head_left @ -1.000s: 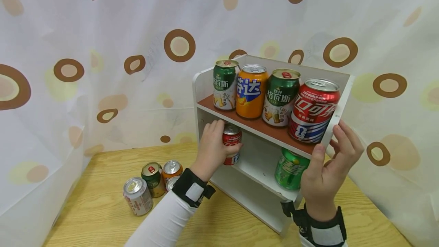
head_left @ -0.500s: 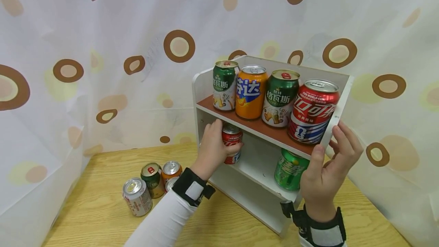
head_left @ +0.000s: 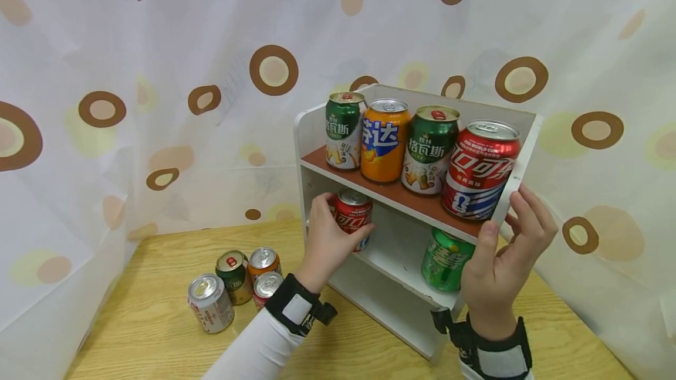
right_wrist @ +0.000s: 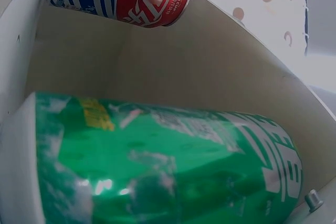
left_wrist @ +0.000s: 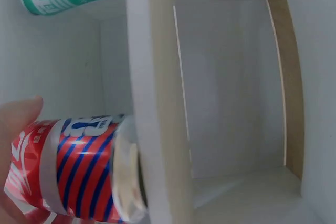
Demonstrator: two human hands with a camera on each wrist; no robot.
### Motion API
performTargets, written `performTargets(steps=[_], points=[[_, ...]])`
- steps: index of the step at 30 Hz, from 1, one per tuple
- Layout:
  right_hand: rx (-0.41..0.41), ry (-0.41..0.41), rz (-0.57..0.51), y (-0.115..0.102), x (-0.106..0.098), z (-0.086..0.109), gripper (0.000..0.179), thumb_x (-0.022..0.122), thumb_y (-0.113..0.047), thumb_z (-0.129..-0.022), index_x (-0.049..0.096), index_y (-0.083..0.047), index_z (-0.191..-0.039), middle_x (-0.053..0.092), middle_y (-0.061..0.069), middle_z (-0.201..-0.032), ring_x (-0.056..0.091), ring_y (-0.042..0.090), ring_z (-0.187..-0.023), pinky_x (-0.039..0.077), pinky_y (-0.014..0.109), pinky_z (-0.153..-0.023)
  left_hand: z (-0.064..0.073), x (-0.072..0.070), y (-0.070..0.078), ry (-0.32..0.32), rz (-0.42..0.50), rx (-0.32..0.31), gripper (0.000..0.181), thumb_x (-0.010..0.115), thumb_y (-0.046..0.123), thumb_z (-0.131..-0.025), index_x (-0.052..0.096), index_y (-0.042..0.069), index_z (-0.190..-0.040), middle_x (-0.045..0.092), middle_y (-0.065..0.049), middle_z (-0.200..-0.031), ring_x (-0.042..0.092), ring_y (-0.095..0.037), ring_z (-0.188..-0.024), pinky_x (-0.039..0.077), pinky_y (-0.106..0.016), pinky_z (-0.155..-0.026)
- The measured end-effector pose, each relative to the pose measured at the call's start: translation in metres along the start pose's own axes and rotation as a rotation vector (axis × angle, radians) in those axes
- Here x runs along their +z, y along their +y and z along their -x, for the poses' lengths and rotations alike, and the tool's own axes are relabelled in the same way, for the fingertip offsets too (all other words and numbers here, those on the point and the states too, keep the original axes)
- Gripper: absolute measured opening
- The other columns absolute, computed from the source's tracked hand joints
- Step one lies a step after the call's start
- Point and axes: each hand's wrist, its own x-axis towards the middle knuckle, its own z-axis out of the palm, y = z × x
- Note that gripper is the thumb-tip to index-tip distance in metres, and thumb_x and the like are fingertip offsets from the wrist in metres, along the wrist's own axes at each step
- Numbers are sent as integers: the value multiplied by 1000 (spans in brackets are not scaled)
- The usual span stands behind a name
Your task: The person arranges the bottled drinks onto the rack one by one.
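My left hand (head_left: 330, 239) holds a red Coca-Cola can (head_left: 352, 216) upright at the left end of the middle shelf, thumb in front and fingers around its far left side. In the left wrist view the base of this cola can (left_wrist: 86, 169) is right at the board's edge. My right hand (head_left: 502, 257) touches the right side panel of the white shelf unit (head_left: 401, 271), its fingers fairly straight and its thumb by the front edge. A green soda can (head_left: 448, 260) stands close to it on the middle shelf; the right wrist view shows this green can (right_wrist: 168, 166) large.
On the top shelf stand a green-and-white can (head_left: 344, 131), an orange can (head_left: 385, 139), another green-and-white can (head_left: 430, 148) and a red cola can (head_left: 480, 169). Left of the unit, several cans, including a pale can (head_left: 211, 304), stand on the wooden table (head_left: 158, 263).
My left hand's fingers have come down from the can's top to its side, and the can has shifted slightly left. The right hand stays at the side panel.
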Motion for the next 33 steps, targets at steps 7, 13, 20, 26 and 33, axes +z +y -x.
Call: performTargets(steps=[7, 13, 20, 26, 33], points=[[-3, -5, 5, 0, 0, 0, 31, 47, -4, -99, 45, 14, -125, 47, 17, -140, 42, 25, -132, 36, 23, -100, 4, 3, -4, 50, 15, -20, 80, 91, 31, -79, 42, 1, -133, 49, -17, -126, 52, -30, -117, 53, -46, -98], [-2, -7, 6, 0, 0, 1, 31, 47, -3, -99, 44, 14, -125, 47, 17, -140, 42, 25, -132, 37, 23, -100, 5, 2, -5, 51, 2, -37, 78, 91, 31, -79, 44, 2, -133, 51, -15, -125, 54, -28, -114, 54, -43, -94], [-2, -11, 12, 0, 0, 0, 32, 47, -3, -98, 44, 14, -125, 47, 18, -140, 42, 25, -132, 36, 24, -100, 6, 1, -6, 40, 9, -25, 76, 90, 32, -81, 47, 1, -135, 54, -15, -125, 56, -28, -111, 55, -41, -91], [-3, -9, 13, 0, 0, 0, 32, 47, -3, -98, 44, 14, -125, 47, 18, -140, 42, 25, -132, 37, 24, -100, 6, 0, -7, -2, 47, -40, 75, 88, 28, -84, 47, -1, -140, 57, -16, -128, 60, -27, -111, 59, -38, -86], [-4, -3, 12, 0, 0, 0, 31, 47, -3, -98, 45, 14, -124, 47, 18, -140, 42, 25, -132, 37, 24, -100, 5, -1, -8, -41, 50, -33, 74, 85, 28, -87, 47, 0, -144, 60, -17, -136, 62, -32, -120, 58, -46, -98]])
